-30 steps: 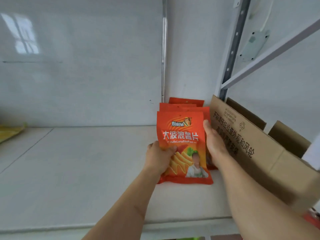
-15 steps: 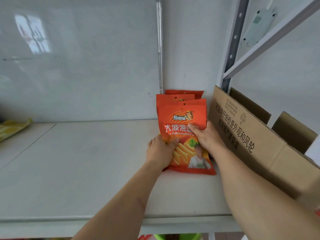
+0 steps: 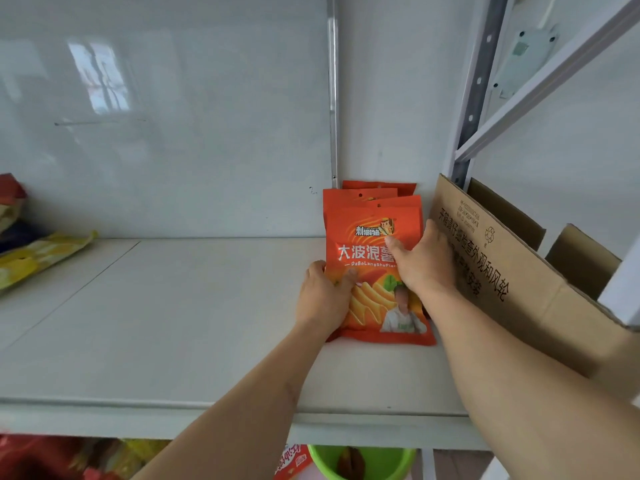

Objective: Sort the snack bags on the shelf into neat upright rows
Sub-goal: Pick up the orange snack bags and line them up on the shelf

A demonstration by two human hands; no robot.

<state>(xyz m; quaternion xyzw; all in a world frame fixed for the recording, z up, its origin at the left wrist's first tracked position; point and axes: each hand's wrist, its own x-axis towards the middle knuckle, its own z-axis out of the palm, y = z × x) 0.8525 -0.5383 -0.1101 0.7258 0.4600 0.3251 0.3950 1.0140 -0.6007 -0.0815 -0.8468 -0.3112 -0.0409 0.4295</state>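
Note:
Several orange snack bags stand in an upright row at the back right of the white shelf (image 3: pixel 166 313). The front orange bag (image 3: pixel 372 237) leans against the others (image 3: pixel 379 185). My left hand (image 3: pixel 323 296) grips the front bag's lower left edge, thumb on its face. My right hand (image 3: pixel 424 259) holds the bag's right side, thumb pressed across the printed front. A yellow snack bag (image 3: pixel 38 252) lies flat at the far left, beside other bags (image 3: pixel 10 199) cut off by the frame edge.
An open cardboard box (image 3: pixel 512 271) stands just right of the orange bags, touching my right forearm. A grey shelf upright (image 3: pixel 474 91) rises behind it. Below the shelf sit a green tub (image 3: pixel 360 462) and more red and yellow bags (image 3: pixel 62 459).
My right thumb slid from the bag's right edge onto its front. The bag went back upright against the row. The view tilted so the left bags and lower shelf appear.

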